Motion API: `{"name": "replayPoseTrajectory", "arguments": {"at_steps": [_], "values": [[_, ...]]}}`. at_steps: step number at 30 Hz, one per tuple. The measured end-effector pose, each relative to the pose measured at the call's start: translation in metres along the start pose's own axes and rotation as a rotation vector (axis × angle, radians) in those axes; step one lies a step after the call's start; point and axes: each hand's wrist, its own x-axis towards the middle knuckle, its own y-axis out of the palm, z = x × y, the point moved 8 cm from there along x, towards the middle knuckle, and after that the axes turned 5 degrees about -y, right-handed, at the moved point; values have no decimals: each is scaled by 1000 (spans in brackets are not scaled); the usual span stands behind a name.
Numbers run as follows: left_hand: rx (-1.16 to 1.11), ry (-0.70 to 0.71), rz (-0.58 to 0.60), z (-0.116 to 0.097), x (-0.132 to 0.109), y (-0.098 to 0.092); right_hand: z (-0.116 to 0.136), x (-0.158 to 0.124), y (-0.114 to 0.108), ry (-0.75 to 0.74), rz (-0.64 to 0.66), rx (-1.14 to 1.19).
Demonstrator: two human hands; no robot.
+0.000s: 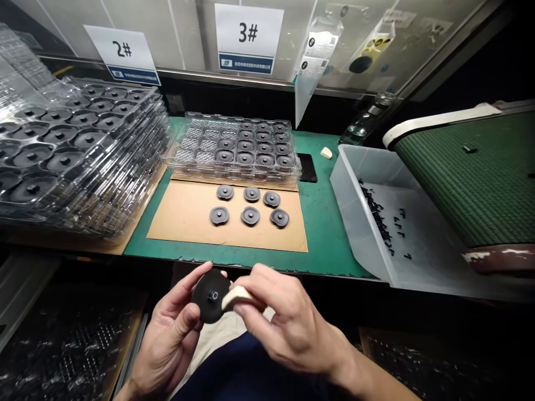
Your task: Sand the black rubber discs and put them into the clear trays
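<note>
Below the table's front edge, my left hand [169, 328] grips a round black disc [204, 298] by its rim, and the small raised hub at its middle faces me. My right hand [288, 317] pinches a small cream-coloured block [237, 297], its end at the right side of the disc. Whether the block presses on the disc I cannot tell. On a brown cardboard sheet [184, 217] beyond my hands lie several similar dark discs [251, 215] in two rows.
Behind the cardboard stands a clear tray stack [234, 174], partly filled with discs. A taller stack of filled trays [96, 178] rises at left. At right are a plastic bin [359, 223] holding small black parts, a green conveyor belt [480, 178], a phone [308, 168] and another cream piece [326, 152].
</note>
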Motion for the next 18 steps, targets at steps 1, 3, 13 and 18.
{"name": "replayPoseTrajectory", "arguments": {"at_steps": [1, 3, 13, 18], "values": [[3, -14, 3, 1, 0, 0, 1, 0, -2, -11, -29, -60], [-8, -33, 0, 3, 1, 0, 3, -1, -6, -31, -86, -175], [-88, -165, 28, 8, -3, 12, 0, 0, 2, 5, -75, -303], [-134, -168, -18, -2, -11, 20, -7, -3, -10, 16, -194, -118]]}}
